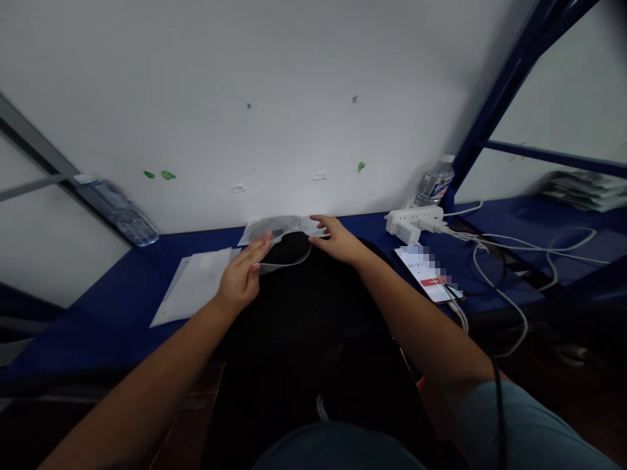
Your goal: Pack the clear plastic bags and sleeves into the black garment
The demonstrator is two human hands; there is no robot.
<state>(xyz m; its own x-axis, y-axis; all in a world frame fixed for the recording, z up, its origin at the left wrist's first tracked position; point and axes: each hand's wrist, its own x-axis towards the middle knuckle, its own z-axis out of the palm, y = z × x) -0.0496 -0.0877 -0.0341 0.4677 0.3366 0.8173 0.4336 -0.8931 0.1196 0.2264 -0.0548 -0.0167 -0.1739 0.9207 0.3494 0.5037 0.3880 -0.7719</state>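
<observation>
Head view, clear bag: the clear plastic bag [268, 226] is at the middle of the blue desk [115, 287], near the wall, its mouth spread wide.
Left hand [238, 273]: against the bag's left side, fingers stretched out nearly straight, thumb apart below them, not closed into a fist.
Right hand [337, 240]: at the bag's right side, thumb and fingers well parted, thumb tip by the rim of the mouth.
Black cloth [313, 300]: beneath and in front of the bag, dark through its opening; whether any lies inside, I cannot tell.
Flat plastic sheets [193, 287]: left of the left hand.
Phone [424, 271]: right of the cloth, below the white power strip [414, 217].
</observation>
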